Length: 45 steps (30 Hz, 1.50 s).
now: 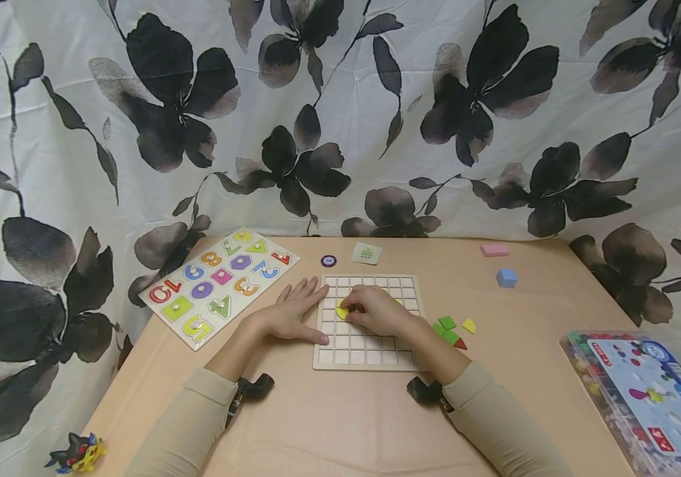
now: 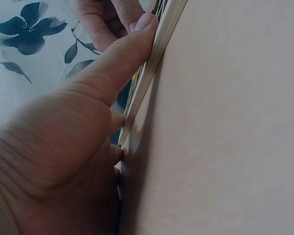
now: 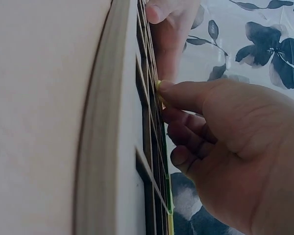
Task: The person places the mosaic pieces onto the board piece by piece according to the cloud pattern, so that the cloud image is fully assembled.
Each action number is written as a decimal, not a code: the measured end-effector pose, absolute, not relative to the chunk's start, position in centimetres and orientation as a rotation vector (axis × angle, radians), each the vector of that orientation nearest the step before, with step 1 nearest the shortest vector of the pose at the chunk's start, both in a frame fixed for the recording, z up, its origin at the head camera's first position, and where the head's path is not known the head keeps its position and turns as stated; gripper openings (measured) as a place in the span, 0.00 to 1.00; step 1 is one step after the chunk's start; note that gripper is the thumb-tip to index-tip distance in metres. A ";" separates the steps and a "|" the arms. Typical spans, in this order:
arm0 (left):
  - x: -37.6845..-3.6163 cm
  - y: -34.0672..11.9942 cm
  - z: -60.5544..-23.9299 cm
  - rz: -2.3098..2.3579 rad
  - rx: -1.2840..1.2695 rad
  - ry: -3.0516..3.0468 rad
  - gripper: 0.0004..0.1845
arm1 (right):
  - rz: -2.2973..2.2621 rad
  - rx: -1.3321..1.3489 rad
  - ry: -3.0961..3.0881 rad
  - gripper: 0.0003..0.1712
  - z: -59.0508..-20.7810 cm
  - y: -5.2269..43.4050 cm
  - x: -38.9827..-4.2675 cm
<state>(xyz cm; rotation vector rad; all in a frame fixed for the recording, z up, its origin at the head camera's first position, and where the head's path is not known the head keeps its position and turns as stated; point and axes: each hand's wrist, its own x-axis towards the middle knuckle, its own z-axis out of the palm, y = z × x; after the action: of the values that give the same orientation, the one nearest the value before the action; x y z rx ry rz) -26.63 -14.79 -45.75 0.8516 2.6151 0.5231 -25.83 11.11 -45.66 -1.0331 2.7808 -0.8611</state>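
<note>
Pinching the yellow piece (image 1: 342,309) with my right hand (image 1: 378,310); it seems light, stiff, thin-edged. Left hand (image 1: 293,317) lies flat, steadying the grid board (image 1: 364,351).

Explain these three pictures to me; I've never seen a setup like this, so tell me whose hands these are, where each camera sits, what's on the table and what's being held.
No machine here: a person works with two bare hands. The big picture comes from a camera on the person's head, looking down at a tan table. The other two come from cameras strapped to the wrists, so they look sideways and very close.

The left hand lies flat, fingers straight, on the left edge of a wooden grid board. The right hand pinches a yellow piece on that board.

Around it lie loose colored pieces, a number puzzle, a pink block, a blue block, a small card, a round token, a plastic box and a small toy.
</note>
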 end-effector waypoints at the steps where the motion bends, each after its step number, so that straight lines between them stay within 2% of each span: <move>1: -26.6 -14.8 -45.8 0.523 0.850 2.614 0.64 | -0.855 -1.035 2.786 0.11 -45.7 11.1 -25.8; 14: -26.8 -14.9 -46.0 0.531 0.868 2.617 0.65 | -0.846 -1.023 2.801 0.17 -44.5 11.5 -25.4; 24: -26.9 -14.9 -46.0 0.525 0.855 2.627 0.65 | -1.019 -0.934 2.793 0.25 -41.9 15.1 -24.4; 32: -26.8 -15.0 -46.2 0.533 0.877 2.628 0.65 | -1.070 -0.890 2.789 0.23 -40.5 18.8 -24.1; 39: -26.8 -14.9 -46.0 0.542 0.865 2.626 0.65 | -1.002 -0.740 2.703 0.22 -39.6 22.9 -24.5; 45: -26.6 -14.9 -45.9 0.556 0.864 2.623 0.66 | -0.918 -0.661 2.649 0.17 -39.9 26.0 -25.0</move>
<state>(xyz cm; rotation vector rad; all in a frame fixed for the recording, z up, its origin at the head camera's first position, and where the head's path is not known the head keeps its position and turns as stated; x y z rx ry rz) -26.61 -14.95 -45.92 0.8640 2.6229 0.5557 -24.99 26.01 -39.91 -0.6613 2.6493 -0.9182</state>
